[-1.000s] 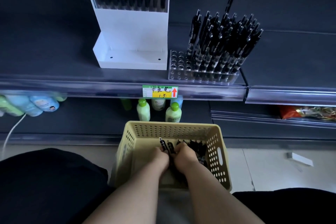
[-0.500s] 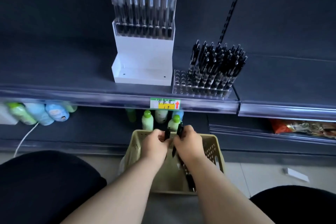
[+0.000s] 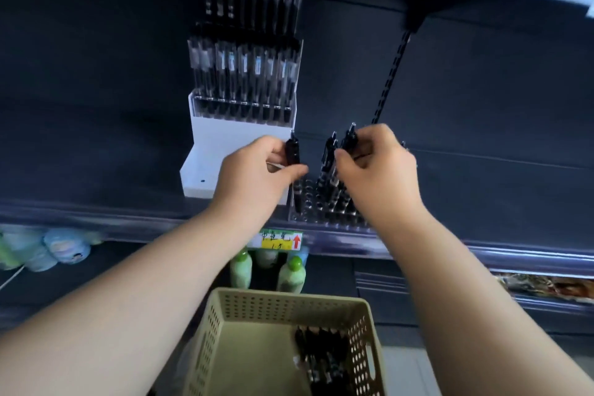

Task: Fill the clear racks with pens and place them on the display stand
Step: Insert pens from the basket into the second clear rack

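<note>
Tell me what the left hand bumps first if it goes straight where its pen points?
Probably the clear plastic rack of holes, near its left edge. The left hand grips a black pen aimed down at it; depth is unclear.

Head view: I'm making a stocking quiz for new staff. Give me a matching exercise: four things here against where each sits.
Things: 1 basket; 2 rack; 3 price tag; 4 green bottles.
Places: A beside the white stand; B on the shelf rail; C just under the tag; D nearest the camera, pens inside.
Pairs: 1-D, 2-A, 3-B, 4-C.
</note>
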### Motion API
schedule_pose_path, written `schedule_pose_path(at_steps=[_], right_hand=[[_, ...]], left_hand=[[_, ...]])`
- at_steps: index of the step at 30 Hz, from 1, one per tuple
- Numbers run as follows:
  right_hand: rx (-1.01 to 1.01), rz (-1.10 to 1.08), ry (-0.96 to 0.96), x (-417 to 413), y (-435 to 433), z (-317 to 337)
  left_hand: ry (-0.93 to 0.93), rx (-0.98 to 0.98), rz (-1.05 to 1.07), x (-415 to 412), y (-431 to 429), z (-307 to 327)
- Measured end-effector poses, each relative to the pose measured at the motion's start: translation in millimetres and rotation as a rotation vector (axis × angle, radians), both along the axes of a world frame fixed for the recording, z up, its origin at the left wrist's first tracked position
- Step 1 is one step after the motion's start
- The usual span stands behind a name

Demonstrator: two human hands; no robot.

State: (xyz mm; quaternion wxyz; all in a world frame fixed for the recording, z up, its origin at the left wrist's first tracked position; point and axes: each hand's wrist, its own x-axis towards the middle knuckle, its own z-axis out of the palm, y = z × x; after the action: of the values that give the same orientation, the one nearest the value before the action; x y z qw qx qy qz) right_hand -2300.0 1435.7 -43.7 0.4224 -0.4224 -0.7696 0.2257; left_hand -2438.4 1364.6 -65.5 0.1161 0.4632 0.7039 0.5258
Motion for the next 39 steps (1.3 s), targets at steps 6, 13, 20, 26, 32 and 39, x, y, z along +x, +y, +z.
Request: schedule_pose_path(at_steps=[6,13,20,26,32,39], right_hand=[[0.044,-0.034,-0.103,-2.7,31.9,23.5],[0.097,-0.036,-0.266,-17.9,40.8,11.7],[0.077,-0.038,-0.369,-21.0,47.3,2.6],[0.111,-0.013,-0.386,-22.4,47.6,-2.3],[0.200,-0.019,-0.410,-20.1,50.2,-6.0],[0.367,-0.043,-0.505,-18.7,51.6,-10.6]], left_hand=[[-0.055,0.095,-0.022,-13.4,21.7,14.4],[-0.128,0.150,-0.029,-14.6,30.4,15.6],[-0.175,0.122,0.013,-11.6,35.1,6.3],[-0.053,0.056,0.064,-12.7,34.5,5.1],[-0.090,0.071,0.049,-14.4,32.8,6.4],[-0.106,0.070,0.054,-17.4,31.6,4.1]])
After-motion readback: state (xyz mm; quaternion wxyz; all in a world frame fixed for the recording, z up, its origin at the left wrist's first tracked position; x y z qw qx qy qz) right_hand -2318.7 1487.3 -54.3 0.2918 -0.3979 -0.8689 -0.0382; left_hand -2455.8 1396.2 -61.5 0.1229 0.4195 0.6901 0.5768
